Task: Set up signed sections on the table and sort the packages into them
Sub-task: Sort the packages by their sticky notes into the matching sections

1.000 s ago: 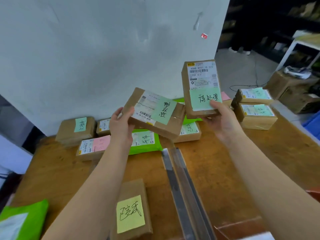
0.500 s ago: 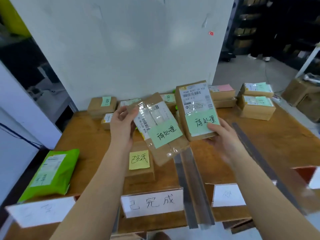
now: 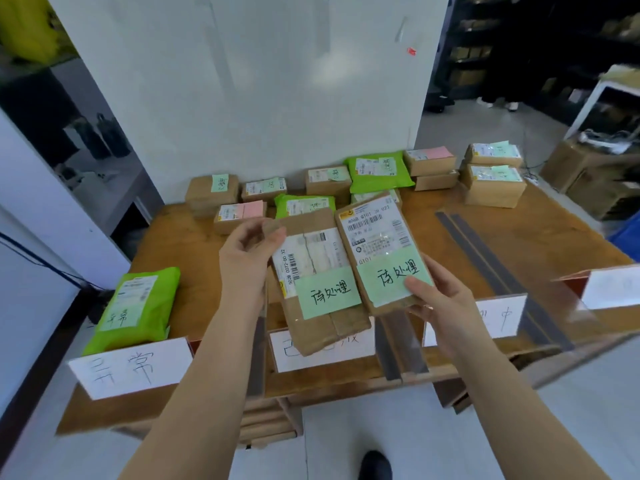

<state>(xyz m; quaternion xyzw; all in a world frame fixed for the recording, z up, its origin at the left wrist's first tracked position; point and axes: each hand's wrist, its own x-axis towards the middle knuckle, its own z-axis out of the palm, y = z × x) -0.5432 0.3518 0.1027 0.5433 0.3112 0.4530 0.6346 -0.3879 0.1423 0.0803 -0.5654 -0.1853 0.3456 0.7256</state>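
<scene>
Two brown packages, each with a green note, were held above the middle sign (image 3: 322, 348), the left hand (image 3: 249, 258) pinching the flatter package (image 3: 322, 289) by one top corner, the right hand (image 3: 440, 306) cupping the other package (image 3: 381, 251), so the flatter one could have swung and slipped.

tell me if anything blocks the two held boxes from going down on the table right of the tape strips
Nothing visible does. The left hand and right hand hold the two boxes above bare table past the tape strips.
</scene>
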